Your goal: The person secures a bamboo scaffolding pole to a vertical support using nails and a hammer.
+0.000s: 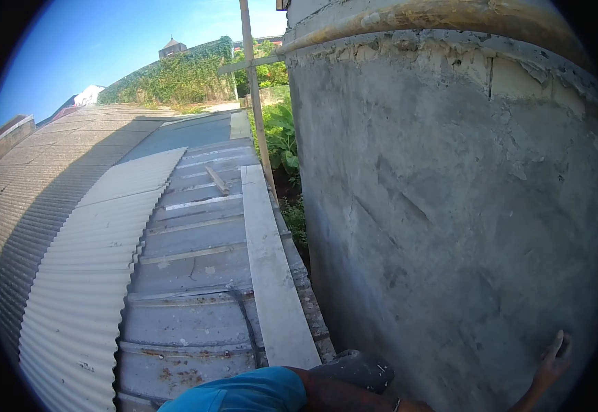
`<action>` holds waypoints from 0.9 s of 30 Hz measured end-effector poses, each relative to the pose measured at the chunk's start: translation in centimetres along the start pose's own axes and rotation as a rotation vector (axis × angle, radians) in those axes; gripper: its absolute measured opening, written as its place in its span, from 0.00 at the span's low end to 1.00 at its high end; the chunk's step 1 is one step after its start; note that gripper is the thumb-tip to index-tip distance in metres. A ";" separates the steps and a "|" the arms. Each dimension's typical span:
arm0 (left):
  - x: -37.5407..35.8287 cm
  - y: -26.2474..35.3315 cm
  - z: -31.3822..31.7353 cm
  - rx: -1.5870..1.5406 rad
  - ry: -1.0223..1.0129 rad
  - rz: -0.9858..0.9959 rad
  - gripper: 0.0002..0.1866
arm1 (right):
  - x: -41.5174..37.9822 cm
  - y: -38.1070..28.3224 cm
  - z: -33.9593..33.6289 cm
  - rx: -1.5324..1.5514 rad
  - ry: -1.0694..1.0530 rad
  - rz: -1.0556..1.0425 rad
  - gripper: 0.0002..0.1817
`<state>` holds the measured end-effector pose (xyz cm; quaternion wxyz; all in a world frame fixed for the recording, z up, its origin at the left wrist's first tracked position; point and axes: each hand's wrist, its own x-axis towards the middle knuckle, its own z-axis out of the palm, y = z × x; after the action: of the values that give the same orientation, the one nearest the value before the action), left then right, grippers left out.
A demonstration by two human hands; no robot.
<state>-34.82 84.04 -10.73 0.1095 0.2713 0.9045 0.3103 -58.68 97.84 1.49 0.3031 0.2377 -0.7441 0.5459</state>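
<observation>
At the lower right, my right hand (553, 360) is raised close to the grey plastered wall (450, 206), fingers pointing up and slightly bent, with a gap between them. Nothing shows in its grasp. My left arm, in a blue sleeve (244, 391), crosses the bottom of the view toward the wall. A thin bracelet (397, 404) circles its wrist, and the left hand is almost wholly cut off by the lower edge. The wall's surface is mottled and trowel-marked, with rough, broken plaster along its top.
A long pale board (271, 261) lies along the roof edge beside a narrow gap. Left of it are rusty metal sheets (189, 323) with a dark cable (245, 319), then corrugated roofing (93, 254). A wooden pole (254, 96) stands ahead; a bamboo pole (416, 17) runs above the wall.
</observation>
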 end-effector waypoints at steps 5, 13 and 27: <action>0.0 0.5 -0.9 0.004 -0.076 -0.029 0.26 | -0.1 -0.3 0.2 0.014 0.016 0.024 0.13; 0.4 -0.1 0.1 0.022 -0.052 -0.023 0.26 | 0.0 0.3 -0.1 0.015 -0.004 0.030 0.13; -0.1 1.0 -1.4 -0.018 -0.105 -0.083 0.27 | 0.0 0.0 0.0 0.031 -0.002 0.017 0.14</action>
<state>-34.81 83.97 -9.04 0.1721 0.2486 0.9051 0.2990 -58.62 97.78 1.48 0.2943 0.2366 -0.7378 0.5595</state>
